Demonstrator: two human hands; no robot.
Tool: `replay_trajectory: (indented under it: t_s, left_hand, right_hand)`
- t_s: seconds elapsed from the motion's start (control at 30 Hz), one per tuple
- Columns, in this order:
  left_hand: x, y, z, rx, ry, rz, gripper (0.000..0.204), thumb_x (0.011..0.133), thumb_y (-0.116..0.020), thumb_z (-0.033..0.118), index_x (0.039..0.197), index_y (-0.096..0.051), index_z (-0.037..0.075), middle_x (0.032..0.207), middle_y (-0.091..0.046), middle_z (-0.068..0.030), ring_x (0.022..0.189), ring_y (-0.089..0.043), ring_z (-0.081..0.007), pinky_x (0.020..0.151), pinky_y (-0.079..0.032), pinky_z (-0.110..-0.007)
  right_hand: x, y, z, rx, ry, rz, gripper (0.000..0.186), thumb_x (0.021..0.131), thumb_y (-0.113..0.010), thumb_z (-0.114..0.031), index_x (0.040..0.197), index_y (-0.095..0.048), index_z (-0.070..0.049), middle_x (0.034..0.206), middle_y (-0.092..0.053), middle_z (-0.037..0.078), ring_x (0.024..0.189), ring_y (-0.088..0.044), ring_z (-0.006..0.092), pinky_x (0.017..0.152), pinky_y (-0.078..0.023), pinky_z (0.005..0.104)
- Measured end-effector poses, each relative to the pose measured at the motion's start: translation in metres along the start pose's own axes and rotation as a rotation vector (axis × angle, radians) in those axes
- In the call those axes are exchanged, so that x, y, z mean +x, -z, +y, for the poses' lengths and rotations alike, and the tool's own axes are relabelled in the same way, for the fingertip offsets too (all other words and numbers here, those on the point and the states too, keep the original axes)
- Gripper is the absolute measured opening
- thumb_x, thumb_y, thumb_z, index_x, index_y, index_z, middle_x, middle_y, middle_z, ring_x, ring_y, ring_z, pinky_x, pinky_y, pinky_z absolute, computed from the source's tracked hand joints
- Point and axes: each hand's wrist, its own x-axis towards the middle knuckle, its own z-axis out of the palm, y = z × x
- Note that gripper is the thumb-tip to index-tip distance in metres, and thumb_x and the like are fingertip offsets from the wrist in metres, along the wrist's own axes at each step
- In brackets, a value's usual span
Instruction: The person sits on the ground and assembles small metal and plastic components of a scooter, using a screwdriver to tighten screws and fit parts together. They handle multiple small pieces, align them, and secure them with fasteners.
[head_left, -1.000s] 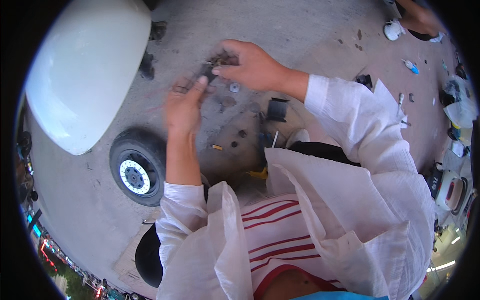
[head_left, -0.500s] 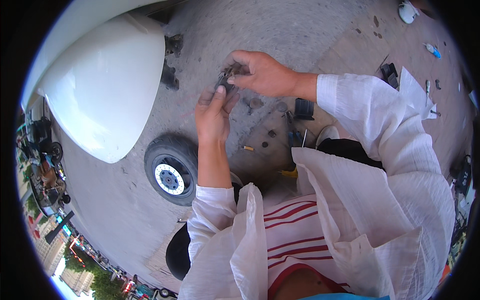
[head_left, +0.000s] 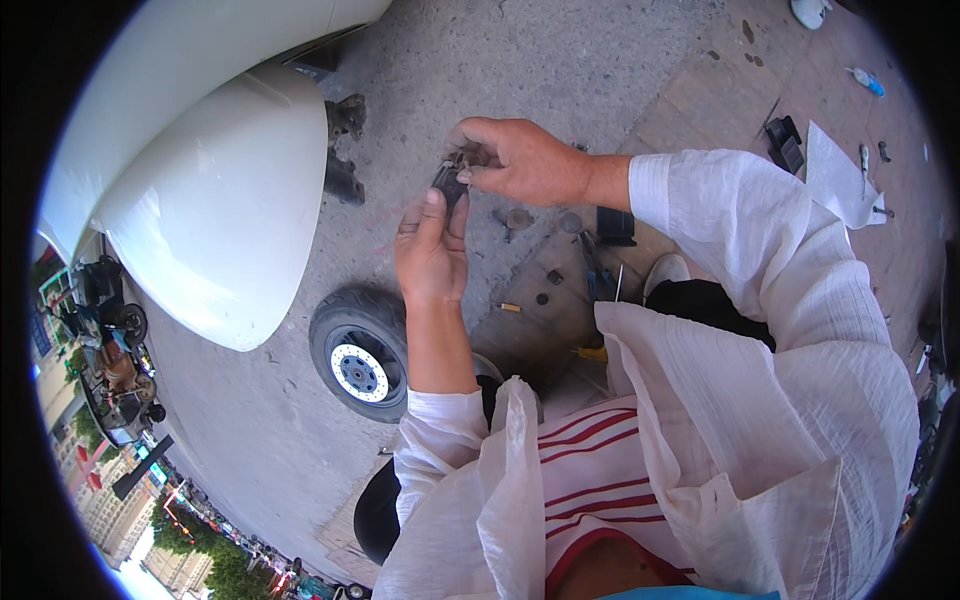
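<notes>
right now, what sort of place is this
Probably an outdoor roadside repair spot: a detached wheel rests on the grey ground, what look like tools lie nearby, and trees show beyond.

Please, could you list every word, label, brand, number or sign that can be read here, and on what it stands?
No text can be read.
Blue-and-white bottle: any print is too small to read.
White sheet: no readable writing.
Far building: any signs are too small and blurred.
Tire: any marking is too small to read.
Dark part between left hand and right hand: no lettering can be made out.
</notes>
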Motion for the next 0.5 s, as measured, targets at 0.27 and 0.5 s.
replay_trajectory:
  t_s: [0.27, 0.5]
  left_hand:
    - [-0.006, -0.021, 0.001, 0.409, -0.275, 0.078, 0.024, 0.087, -0.062, -0.002, 0.110, -0.060, -0.006, 0.105, -0.065, -0.0116, 0.096, -0.061, -0.0156, 0.090, -0.047, -0.028]
    - [-0.012, -0.028, -0.002, 0.549, -0.485, 0.089, 0.026, 0.086, -0.061, -0.005, 0.112, -0.059, -0.009, 0.104, -0.065, -0.0110, 0.094, -0.061, -0.0140, 0.086, -0.047, -0.026]
  right_hand:
    - [-0.003, 0.006, -0.003, 0.166, -0.068, -0.036, 0.027, 0.088, -0.059, -0.003, 0.114, -0.050, -0.001, 0.098, -0.060, 0.007, 0.093, -0.057, 0.0110, 0.082, -0.048, 0.0288]
    - [-0.006, -0.001, 0.005, 0.209, 0.065, 0.101, 0.030, 0.084, -0.063, -0.008, 0.110, -0.051, -0.001, 0.096, -0.062, 0.014, 0.087, -0.062, 0.0212, 0.077, -0.049, 0.0347]
